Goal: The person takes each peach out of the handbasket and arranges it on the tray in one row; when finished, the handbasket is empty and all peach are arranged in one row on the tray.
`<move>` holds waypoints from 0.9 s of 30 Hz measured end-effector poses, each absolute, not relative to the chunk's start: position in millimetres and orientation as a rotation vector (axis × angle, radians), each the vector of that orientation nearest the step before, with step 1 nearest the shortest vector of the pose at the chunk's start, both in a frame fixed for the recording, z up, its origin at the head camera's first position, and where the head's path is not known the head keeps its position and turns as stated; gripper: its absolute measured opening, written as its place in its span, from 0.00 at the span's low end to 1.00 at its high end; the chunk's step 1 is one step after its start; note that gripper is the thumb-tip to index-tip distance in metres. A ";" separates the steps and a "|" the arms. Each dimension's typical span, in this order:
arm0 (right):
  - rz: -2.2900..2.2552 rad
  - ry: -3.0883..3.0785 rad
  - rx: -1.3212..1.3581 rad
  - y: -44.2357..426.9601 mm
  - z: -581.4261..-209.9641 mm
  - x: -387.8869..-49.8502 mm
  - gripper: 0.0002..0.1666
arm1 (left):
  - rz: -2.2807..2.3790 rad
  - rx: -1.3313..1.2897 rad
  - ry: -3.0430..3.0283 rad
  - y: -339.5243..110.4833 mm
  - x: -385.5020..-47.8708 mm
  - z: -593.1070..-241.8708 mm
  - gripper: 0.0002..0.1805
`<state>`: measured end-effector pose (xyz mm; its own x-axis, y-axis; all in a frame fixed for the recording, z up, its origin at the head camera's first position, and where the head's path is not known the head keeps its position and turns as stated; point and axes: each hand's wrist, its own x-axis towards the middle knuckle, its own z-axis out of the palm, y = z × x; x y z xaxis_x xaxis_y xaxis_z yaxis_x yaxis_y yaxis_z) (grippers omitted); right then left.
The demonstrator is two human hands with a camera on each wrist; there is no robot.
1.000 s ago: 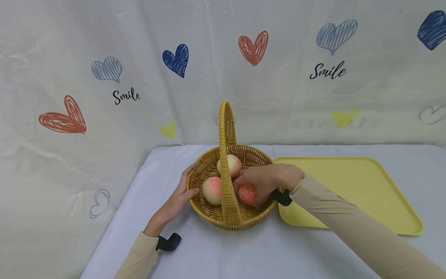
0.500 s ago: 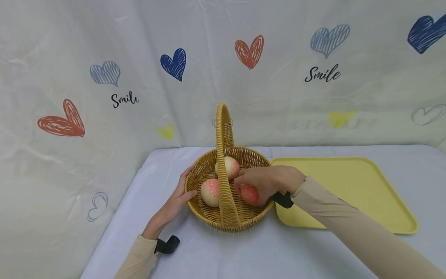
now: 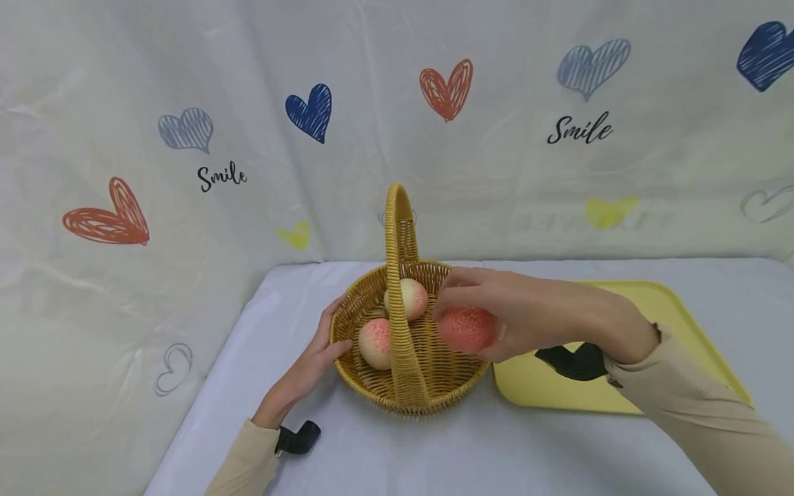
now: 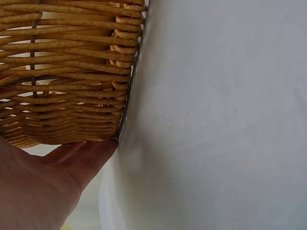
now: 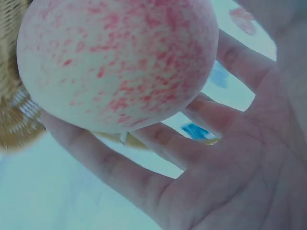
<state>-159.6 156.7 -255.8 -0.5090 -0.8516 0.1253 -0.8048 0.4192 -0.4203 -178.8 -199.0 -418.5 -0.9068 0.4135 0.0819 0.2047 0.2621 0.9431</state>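
Right of centre in the frame, the person's right hand (image 3: 533, 306) had its fingers and thumb curled round a speckled peach (image 3: 466, 329), over the right part of the wicker basket (image 3: 455, 375). The grip looked to me like the weak point: round fruit held largely by the fingers, the palm well back from it in the right wrist view, so a slackened thumb could have let it drop. Low knuckles might have clipped the rim towards the yellow tray (image 3: 533, 393) at right, knocking the peach loose or dragging the basket.

Left of centre, the left hand (image 3: 310, 365) braced the basket, fingers lying fairly straight along its outer wall, thumb at the rim; how firmly, I couldn't tell. Were that support slack, a bump could have slid the basket across the white cloth (image 3: 434, 455) and rolled the two other peaches (image 3: 375, 344) inside.
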 end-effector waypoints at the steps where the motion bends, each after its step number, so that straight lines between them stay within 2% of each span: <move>1: -0.673 2.567 -1.491 162.4 -252.3 -156.2 0.33 | 1.710 0.586 2.346 -199.0 -178.9 -418.3 0.42; 6: -0.707 2.661 -1.458 197.1 -249.6 -150.0 0.36 | 1.709 0.588 2.349 -199.3 -178.3 -417.0 0.43; 11: -0.729 2.758 -1.383 237.7 -262.5 -153.4 0.39 | 1.703 0.584 2.351 -199.6 -178.1 -416.1 0.43; 20: -0.797 2.872 -1.285 293.1 -301.1 -167.4 0.39 | 1.694 0.595 2.364 -198.7 -180.0 -416.0 0.42; 27: -0.788 2.999 -0.997 318.1 -340.8 -177.4 0.37 | 1.701 0.594 2.355 -198.2 -178.6 -416.7 0.42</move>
<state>-177.4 318.1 -340.8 -0.8066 -0.5337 0.2540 -0.5897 0.6966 -0.4087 -178.6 -198.2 -416.7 -0.9048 0.4164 0.0885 0.2150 0.2677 0.9392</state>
